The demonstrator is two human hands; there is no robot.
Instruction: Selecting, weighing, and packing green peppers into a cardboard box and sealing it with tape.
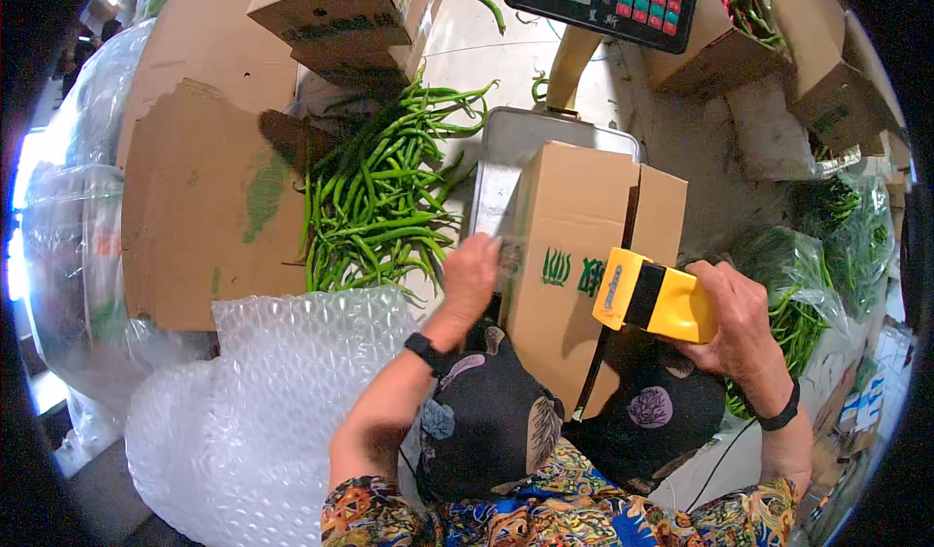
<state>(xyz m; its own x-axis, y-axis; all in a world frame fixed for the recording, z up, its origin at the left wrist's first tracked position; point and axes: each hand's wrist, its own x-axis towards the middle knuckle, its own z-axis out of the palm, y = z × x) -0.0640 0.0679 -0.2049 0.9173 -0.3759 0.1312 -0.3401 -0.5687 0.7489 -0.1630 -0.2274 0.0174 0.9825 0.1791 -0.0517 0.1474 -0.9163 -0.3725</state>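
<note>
My left hand (471, 273) is curled beside the left side of a cardboard box (576, 211). Blur hides whether anything is between its fingers. A faint translucent strip (514, 252) shows between that hand and the box. The box bears green print and rests on the metal platform (498, 175) of a scale, its near end between my knees. A dark gap runs along its right part between two cardboard panels. My right hand (737, 321) grips a yellow hand-held tool (682, 305) with a black band, over the right part of the box.
Loose green chili peppers (379, 204) lie left of the scale. Bubble wrap (292, 401) covers the near left, with flat cardboard (204, 204) beyond. The scale's display (598, 0) stands ahead near a stacked carton (350, 7). Bagged peppers (803, 313) and an open carton (719, 55) are right.
</note>
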